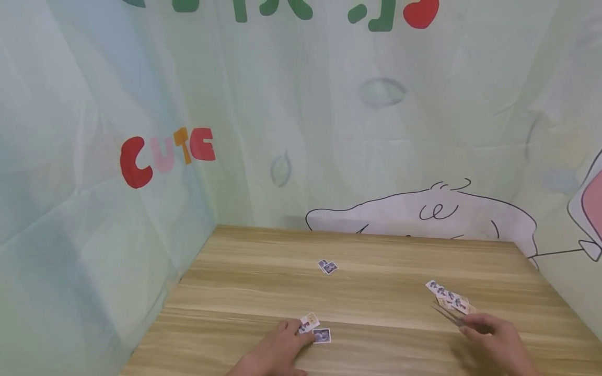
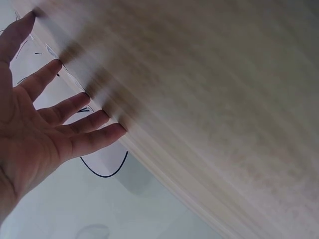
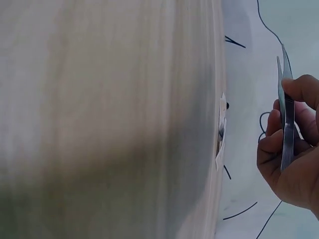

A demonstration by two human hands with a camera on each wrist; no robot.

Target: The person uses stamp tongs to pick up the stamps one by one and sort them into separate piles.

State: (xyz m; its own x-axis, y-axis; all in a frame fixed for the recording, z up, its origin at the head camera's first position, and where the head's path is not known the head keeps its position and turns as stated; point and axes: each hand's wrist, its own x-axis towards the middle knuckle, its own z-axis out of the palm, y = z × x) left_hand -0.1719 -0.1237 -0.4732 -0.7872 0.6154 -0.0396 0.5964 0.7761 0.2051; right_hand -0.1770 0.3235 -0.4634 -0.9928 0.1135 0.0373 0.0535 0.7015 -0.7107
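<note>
Fingers spread, my left hand (image 1: 277, 347) rests its fingertips on the wooden table (image 1: 244, 292); the left wrist view shows the same hand (image 2: 50, 119) with straight fingers. Its index finger touches a pale stamp-like paper piece (image 1: 309, 322), and a purple one (image 1: 322, 336) lies at another fingertip. My right hand (image 1: 498, 339) pinches metal tweezers (image 1: 449, 315) between thumb and fingers. In the right wrist view the tweezers (image 3: 287, 124) have their tips apart with nothing between them. Just beyond the tips lies an overlapping row of pale printed stamps (image 1: 453, 298).
Two overlapping purple stamps (image 1: 331, 268) lie farther back, near the table's middle. A pale green printed cloth (image 1: 291, 115) hangs behind the table's back edge and along the left side. More cloth hangs at the right.
</note>
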